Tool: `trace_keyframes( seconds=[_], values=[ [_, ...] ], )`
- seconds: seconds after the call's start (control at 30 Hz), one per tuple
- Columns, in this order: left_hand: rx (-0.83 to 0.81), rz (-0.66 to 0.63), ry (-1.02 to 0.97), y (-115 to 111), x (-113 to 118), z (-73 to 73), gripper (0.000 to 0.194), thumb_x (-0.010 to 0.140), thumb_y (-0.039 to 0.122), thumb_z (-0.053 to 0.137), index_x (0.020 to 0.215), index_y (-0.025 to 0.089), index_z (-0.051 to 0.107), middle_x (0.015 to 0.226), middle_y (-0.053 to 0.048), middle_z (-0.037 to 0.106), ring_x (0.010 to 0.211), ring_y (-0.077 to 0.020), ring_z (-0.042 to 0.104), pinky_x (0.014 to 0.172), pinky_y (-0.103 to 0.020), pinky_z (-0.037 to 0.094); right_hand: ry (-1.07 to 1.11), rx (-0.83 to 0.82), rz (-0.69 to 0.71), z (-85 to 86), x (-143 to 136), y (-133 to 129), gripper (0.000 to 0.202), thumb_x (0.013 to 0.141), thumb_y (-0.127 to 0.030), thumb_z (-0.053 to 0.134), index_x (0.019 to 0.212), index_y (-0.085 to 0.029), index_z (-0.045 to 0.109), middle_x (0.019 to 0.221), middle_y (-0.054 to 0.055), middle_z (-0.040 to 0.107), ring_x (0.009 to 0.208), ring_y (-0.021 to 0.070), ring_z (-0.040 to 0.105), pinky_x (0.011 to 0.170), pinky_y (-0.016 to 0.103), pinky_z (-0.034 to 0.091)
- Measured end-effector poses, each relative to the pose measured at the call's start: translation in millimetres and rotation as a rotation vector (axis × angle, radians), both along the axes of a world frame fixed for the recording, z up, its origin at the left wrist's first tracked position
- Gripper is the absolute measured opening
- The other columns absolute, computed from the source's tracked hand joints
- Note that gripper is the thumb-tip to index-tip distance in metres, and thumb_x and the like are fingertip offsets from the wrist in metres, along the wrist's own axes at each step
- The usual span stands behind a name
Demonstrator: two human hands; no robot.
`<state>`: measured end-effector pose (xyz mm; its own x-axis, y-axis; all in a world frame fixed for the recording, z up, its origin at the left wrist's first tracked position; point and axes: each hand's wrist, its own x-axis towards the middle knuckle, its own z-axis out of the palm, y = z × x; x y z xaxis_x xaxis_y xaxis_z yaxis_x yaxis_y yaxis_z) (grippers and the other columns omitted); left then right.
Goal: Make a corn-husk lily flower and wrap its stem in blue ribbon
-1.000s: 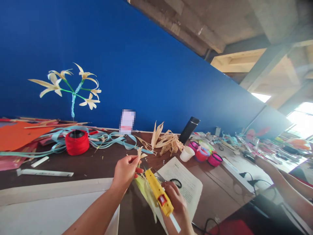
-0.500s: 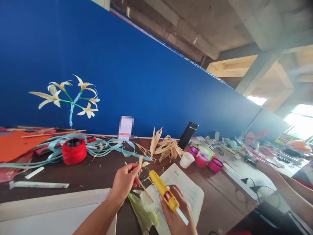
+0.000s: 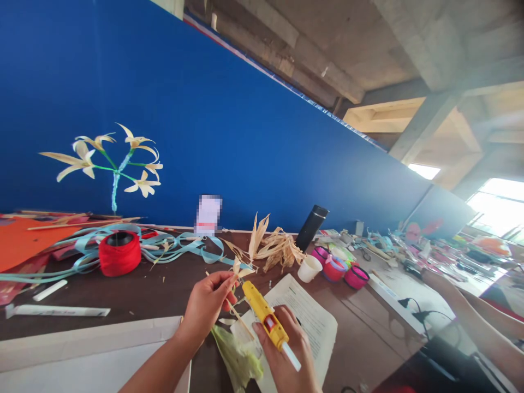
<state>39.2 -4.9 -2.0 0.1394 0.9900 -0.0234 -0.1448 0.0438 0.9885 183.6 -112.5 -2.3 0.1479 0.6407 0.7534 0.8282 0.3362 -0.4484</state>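
Pinched between the fingertips of my left hand (image 3: 210, 305) is a thin stick (image 3: 242, 323) with a small pale husk flower (image 3: 239, 268) at its top. My right hand (image 3: 286, 344) is wrapped round a yellow glue gun (image 3: 262, 311), whose nozzle points up-left and is right by the flower's base; whether they touch I cannot tell. A white glue stick (image 3: 291, 356) protrudes from the gun's rear. Under the hands lie a printed booklet (image 3: 317, 322) and a pale green husk (image 3: 237, 357).
Red spool (image 3: 119, 256), light-blue ribbons (image 3: 85, 245) and a husk-flower stem (image 3: 115, 188) stand left. Dried husks (image 3: 282, 248), a black bottle (image 3: 311, 228), a white cup (image 3: 309, 268) and pink containers (image 3: 357, 277) are behind. Another person's arm (image 3: 462, 311) reaches in at right, near a power strip (image 3: 397, 303).
The glue gun has moved left and slightly up, bringing its nozzle closer to the flower in my left hand. The whole view has shifted slightly.
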Motion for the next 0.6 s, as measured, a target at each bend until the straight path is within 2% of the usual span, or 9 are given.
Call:
trace_keyframes(
  seconds=[0.27, 0.4, 0.6],
  values=[
    [0.037, -0.002, 0.009, -1, -2, -4.3, 0.031, 0.073, 0.044, 0.062, 0.083, 0.014, 0.064, 0.051, 0.003, 0.061, 0.042, -0.0078, 0.050, 0.042, -0.017, 0.037, -0.003, -0.125, 0.127, 8.3, 3, -2, 0.012, 0.085, -0.033, 0.054, 0.078, -0.023, 0.054, 0.067, 0.001, 0.054, 0.052, 0.0127, 0.051, 0.047, 0.022, 0.042],
    [0.054, 0.014, 0.019, -1, -3, -1.8, 0.032, 0.073, 0.045, 0.061, 0.083, 0.014, 0.065, 0.050, 0.002, 0.061, 0.041, -0.0086, 0.051, 0.042, -0.017, 0.038, 0.016, -0.146, 0.118, 10.2, 1, -3, 0.015, 0.085, -0.034, 0.053, 0.075, -0.023, 0.051, 0.068, 0.001, 0.053, 0.054, 0.0131, 0.052, 0.049, 0.023, 0.043],
    [0.044, 0.047, 0.004, -3, -2, 3.4, 0.036, 0.067, 0.047, 0.064, 0.082, 0.014, 0.065, 0.047, 0.002, 0.060, 0.041, -0.0108, 0.052, 0.040, -0.018, 0.039, -0.026, -0.268, 0.070, 11.2, 1, -5, 0.017, 0.084, -0.029, 0.056, 0.071, -0.022, 0.049, 0.068, -0.001, 0.053, 0.052, 0.0112, 0.053, 0.047, 0.020, 0.041]
  ],
)
